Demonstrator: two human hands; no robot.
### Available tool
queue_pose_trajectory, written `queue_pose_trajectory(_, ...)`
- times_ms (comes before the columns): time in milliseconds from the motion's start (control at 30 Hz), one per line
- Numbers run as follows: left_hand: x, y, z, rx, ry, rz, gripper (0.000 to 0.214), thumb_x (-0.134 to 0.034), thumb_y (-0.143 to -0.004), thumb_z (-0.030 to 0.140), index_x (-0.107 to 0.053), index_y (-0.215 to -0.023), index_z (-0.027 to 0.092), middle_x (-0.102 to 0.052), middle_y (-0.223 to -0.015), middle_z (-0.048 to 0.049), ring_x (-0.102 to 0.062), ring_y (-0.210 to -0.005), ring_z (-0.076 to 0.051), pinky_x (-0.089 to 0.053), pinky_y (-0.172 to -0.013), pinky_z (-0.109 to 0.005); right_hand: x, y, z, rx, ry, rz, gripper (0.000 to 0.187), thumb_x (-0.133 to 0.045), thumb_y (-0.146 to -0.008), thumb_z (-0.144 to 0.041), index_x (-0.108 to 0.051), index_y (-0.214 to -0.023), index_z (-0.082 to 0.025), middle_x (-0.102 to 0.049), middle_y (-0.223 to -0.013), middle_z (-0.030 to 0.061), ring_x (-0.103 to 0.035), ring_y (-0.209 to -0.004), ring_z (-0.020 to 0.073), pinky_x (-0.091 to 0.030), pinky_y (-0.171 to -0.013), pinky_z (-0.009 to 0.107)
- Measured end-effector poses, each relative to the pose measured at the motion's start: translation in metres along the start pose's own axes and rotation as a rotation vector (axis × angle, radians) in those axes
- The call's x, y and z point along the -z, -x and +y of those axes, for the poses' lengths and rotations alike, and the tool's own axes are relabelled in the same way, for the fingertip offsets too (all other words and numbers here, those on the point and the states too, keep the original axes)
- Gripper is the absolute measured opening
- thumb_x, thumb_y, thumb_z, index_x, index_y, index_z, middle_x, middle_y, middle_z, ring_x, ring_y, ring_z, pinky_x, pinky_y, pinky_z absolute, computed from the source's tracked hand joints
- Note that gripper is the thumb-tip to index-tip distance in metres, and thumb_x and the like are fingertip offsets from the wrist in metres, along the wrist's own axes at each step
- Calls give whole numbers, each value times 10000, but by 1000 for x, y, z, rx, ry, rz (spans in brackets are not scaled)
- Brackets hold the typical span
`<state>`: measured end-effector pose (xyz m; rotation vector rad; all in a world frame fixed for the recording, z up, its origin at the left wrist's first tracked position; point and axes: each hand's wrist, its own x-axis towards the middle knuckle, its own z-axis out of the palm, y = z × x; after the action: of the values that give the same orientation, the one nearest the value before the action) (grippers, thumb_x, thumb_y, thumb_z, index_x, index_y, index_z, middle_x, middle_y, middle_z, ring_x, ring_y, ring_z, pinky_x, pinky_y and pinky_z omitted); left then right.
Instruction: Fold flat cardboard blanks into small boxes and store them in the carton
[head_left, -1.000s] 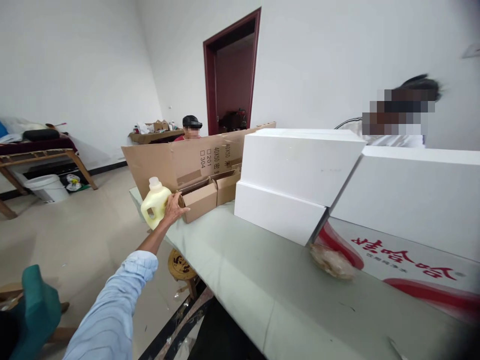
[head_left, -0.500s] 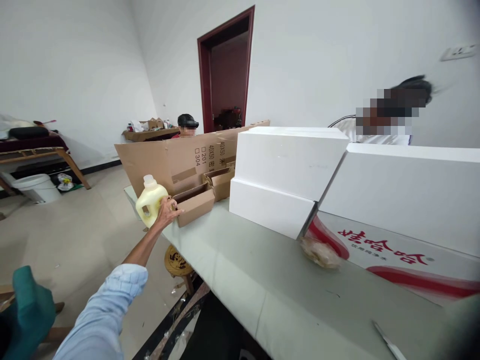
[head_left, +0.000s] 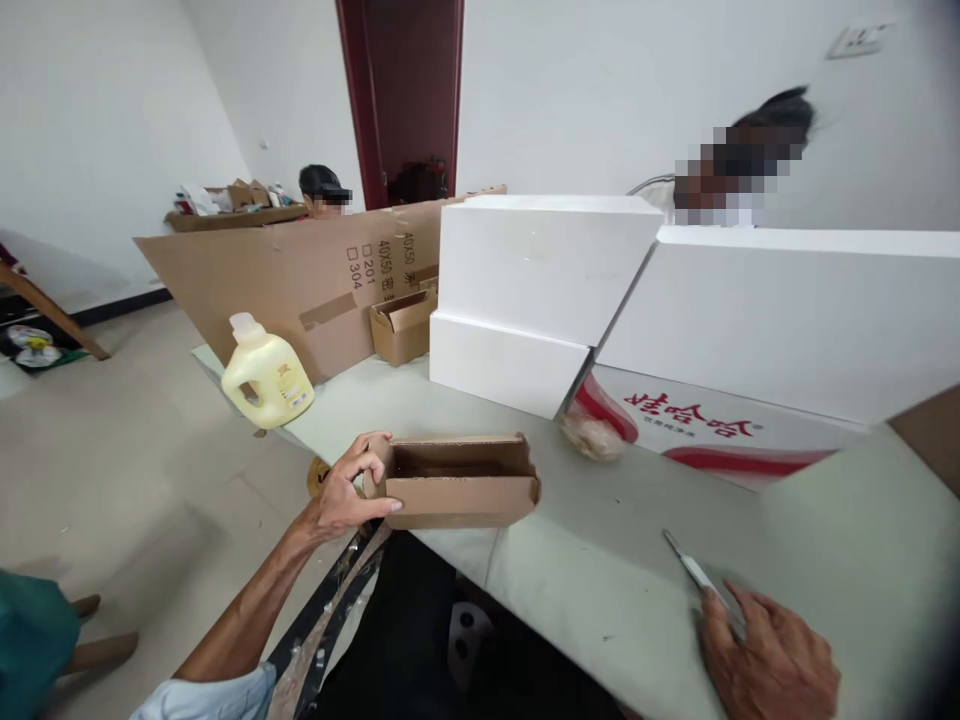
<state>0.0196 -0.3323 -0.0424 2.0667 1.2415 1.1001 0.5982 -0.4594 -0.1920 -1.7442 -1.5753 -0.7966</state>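
Note:
My left hand (head_left: pixel 346 490) grips the left end of a small open cardboard box (head_left: pixel 461 480) lying near the table's front edge, thumb and fingers curled round its flap. At the lower right, my right hand (head_left: pixel 765 660) rests on the table with its fingers over the handle of a thin metal blade (head_left: pixel 694 570); whether it grips the blade is unclear. A pale yellow plastic jug (head_left: pixel 266 372) stands alone at the table's left end, well beyond my left hand.
A big cardboard sheet (head_left: pixel 300 285) leans at the back, with another small box (head_left: pixel 403 325) before it. White foam boxes (head_left: pixel 540 290) and a red-printed carton (head_left: pixel 690 425) fill the back right. Two people sit behind them. The pale green table (head_left: pixel 570 560) runs rightwards.
My left hand left the jug's side and pulled one small cardboard box from the back toward the table's front edge. My right hand came into view by the blade. The camera tilted down.

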Motion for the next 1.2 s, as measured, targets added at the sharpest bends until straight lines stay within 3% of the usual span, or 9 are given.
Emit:
queue_pose_trajectory(133, -18, 11, 14, -62, 0, -102, 301, -902, -762, 252, -699, -983, 222, -548, -1590, -157, -560, -1472, -353, -494, -1186, -497, 12, -9, -30, 18, 43, 89, 234, -614, -1028, -338, -734, -1174, -200, -736, -952, 158, -717, -890, 384, -574, -787, 527)
queue_pose_trajectory(233, -21, 14, 13, -110, -29, -141, 530, -925, -759, 252, -731, -1251, 265, -502, -1634, -161, -512, -1523, -377, -475, -1223, -535, 22, -21, -73, -17, -218, 23, 258, -603, -1057, -375, -719, -1221, -213, -735, -1037, 147, -721, -966, 352, -602, -869, 523)
queue_pose_trajectory(367, -18, 13, 10, -155, -65, -181, 651, -942, -754, 244, -709, -1360, 290, -480, -1647, -159, -491, -1544, -385, -486, -1231, -539, 49, -50, -143, -41, -501, -78, 281, -605, -1076, -360, -678, -1321, -244, -711, -1186, 131, -722, -1040, 316, -616, -911, 512)
queue_pose_trajectory(467, -15, 11, 13, -168, -60, -214, 678, -948, -759, 251, -697, -1386, 304, -480, -1634, -150, -488, -1545, -371, -474, -1248, -535, 76, -78, -186, 87, -563, -85, 337, -631, -1068, -309, -641, -1401, -266, -717, -1198, 136, -714, -1063, 320, -609, -909, 505)
queue_pose_trajectory(600, -17, 9, 21, -194, -41, -265, 679, -952, -763, 248, -698, -1389, 315, -471, -1632, -142, -483, -1546, -367, -468, -1255, -532, 99, -106, -221, 319, -589, -80, 440, -684, -1045, -268, -587, -1473, -238, -744, -1228, 143, -707, -1120, 320, -586, -942, 486)
queue_pose_trajectory(767, -26, 11, 28, -202, -37, -321, 716, -966, -730, 228, -698, -1389, 304, -450, -1643, -150, -480, -1543, -392, -512, -1217, -522, 96, -114, -231, 490, -464, -179, 425, -653, -1073, -356, -602, -1454, -176, -764, -1238, 141, -644, -1275, 364, -448, -1159, 592)
queue_pose_trajectory(967, -32, 12, 27, -183, -31, -322, 845, -985, -684, 190, -632, -1441, 321, -410, -1648, -146, -445, -1560, -380, -518, -1211, -515, 94, -105, -221, 436, -419, -139, 87, -599, -1080, -167, -652, -1105, -232, -738, -949, 35, -696, -971, 237, -413, -1186, 475)
queue_pose_trajectory(1067, -34, 9, 27, -184, -32, -333, 850, -989, -676, 183, -627, -1433, 315, -407, -1640, -149, -446, -1554, -388, -502, -1220, -530, 94, -102, -221, 423, -471, -130, 162, -582, -1084, -125, -600, -975, -244, -702, -858, -4, -668, -838, 193, -430, -1144, 431)
queue_pose_trajectory(1200, -34, 5, 28, -181, -12, -340, 831, -1002, -675, 228, -631, -1415, 294, -419, -1606, -149, -454, -1537, -398, -484, -1225, -549, 92, -99, -222, 420, -504, -107, 194, -555, -1084, -90, -580, -954, -231, -690, -829, -4, -654, -802, 179, -415, -1140, 428)
